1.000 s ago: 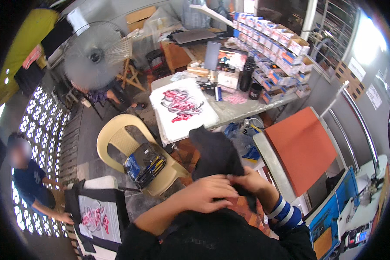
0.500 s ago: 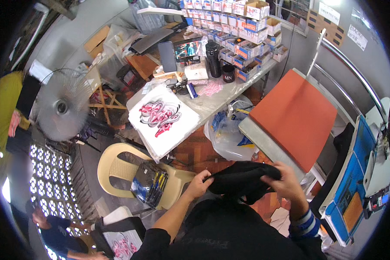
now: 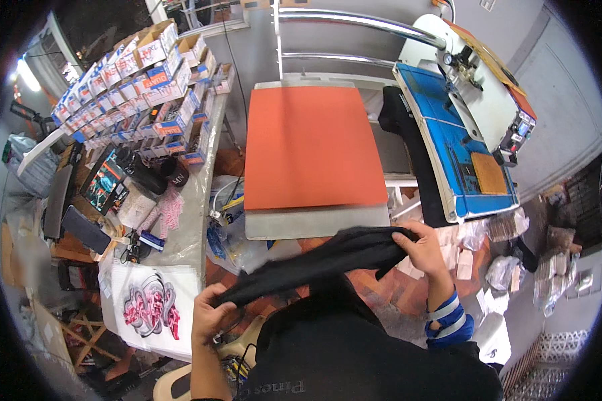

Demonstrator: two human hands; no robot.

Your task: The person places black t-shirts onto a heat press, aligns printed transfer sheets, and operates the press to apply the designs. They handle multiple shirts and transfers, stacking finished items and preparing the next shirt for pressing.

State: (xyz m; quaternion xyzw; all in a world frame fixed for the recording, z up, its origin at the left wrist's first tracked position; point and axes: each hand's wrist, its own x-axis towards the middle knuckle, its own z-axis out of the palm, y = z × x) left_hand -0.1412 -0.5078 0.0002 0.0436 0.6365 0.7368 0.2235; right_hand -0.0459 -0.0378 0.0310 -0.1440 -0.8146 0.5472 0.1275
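Note:
A folded black garment (image 3: 314,260) is stretched sideways in front of my body; its exact kind does not show. At its left end, my left hand (image 3: 211,311) grips the edge between thumb and fingers. The other end is in my right hand (image 3: 421,248), with the thumb on top and the rest of the fingers partly hidden by the cloth. Just beyond the garment lies a heat press's flat orange pad (image 3: 314,147), with nothing on it, over a grey metal plate (image 3: 318,224).
To the right stands a blue press bed (image 3: 425,120) with black cloth (image 3: 418,160) along its side. A table on the left holds printed sheets (image 3: 154,314), a phone (image 3: 85,230), a black mug (image 3: 174,172) and stacked small boxes (image 3: 137,87). Wrapped packs (image 3: 508,224) lie on the floor.
My view has turned right, from the chair and table toward the orange pad. The bunched garment is now drawn out wide, with my hands farther apart.

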